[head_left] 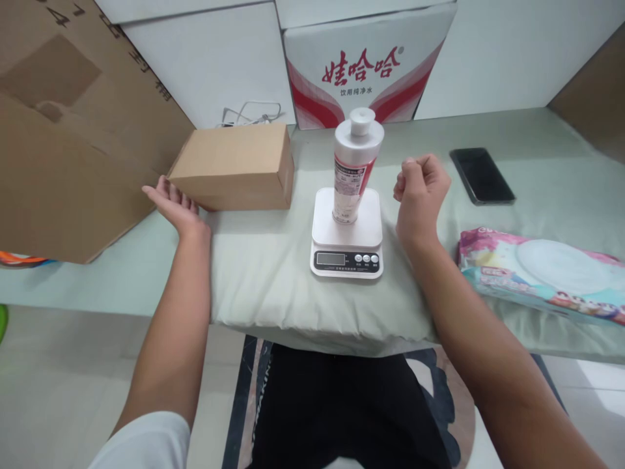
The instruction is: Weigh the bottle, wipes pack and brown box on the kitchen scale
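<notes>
white plastic bottle w/ red-and-white label and round knob cap stands upright at centre frame, on the platform of a small white digital kitchen scale. scale sits on a pale green padded surface, display and three buttons facing the person.

right hand, just right of the bottle, is curled into a fist, holding nothing, apart from the bottle. left hand, centre-left, lies palm-up w/ fingers loose and spread, empty, its back on the surface and fingertips just beside the plain brown cardboard box.

handling, as a guess: bottle looks rigid, smooth, prob. a bit slippery; tall and narrow toward the base, wide at the shoulder, so top-heavy and easy to tip. best hold is round the labelled mid-body below the shoulder; cap knob too small for a sure hold. scale is light and could slide on the soft padding.

room: open padding left of the scale up to the box, and a gap on the right before the black phone lying flat. pink-and-blue soft pack of wipes at lower right, near the front edge. padding edge runs close under the scale. red-and-white printed carton stands behind, upper centre; large brown cardboard sheets fill the upper left.
</notes>
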{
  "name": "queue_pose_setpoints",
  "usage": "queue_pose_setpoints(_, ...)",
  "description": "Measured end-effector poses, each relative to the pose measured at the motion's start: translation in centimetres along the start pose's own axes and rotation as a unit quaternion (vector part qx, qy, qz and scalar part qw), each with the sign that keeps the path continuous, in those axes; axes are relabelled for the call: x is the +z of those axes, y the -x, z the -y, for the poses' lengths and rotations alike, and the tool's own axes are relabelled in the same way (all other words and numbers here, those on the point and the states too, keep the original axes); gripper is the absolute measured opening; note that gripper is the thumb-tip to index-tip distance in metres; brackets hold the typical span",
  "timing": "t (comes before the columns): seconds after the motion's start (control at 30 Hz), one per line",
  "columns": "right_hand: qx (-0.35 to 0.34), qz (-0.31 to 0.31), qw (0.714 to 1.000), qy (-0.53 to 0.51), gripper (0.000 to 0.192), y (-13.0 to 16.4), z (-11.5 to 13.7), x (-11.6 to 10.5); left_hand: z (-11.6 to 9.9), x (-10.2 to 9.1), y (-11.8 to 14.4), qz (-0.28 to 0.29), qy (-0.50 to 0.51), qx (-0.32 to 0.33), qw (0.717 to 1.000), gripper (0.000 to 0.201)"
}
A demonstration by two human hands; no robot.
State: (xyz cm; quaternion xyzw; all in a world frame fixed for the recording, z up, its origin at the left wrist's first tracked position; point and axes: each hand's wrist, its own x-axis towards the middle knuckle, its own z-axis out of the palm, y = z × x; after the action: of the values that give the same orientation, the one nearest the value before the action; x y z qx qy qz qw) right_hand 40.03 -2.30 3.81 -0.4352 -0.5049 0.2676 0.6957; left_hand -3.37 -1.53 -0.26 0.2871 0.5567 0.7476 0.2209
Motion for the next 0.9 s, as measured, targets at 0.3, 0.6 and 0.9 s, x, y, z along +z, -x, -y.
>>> queue_pose_setpoints(0.3,-0.019,0.01,0.999,0.044,0.055,0.5,-0.7,0.1,0.5,-0.4,-0.5,0.017,-0.009,0.013,1.0,0.083)
queue_pose_setpoints(0.6,-0.008,0.018,0.999,0.039,0.055,0.6,-0.9,0.2,0.6,-0.3,-0.6,0.018,-0.005,0.02,1.0,0.096)
queue_pose_setpoints(0.9,0.011,0.043,0.999,0.03,0.055,0.9,0.0,0.4,-0.2,0.4,0.3,0.007,-0.005,0.002,1.0,0.083)
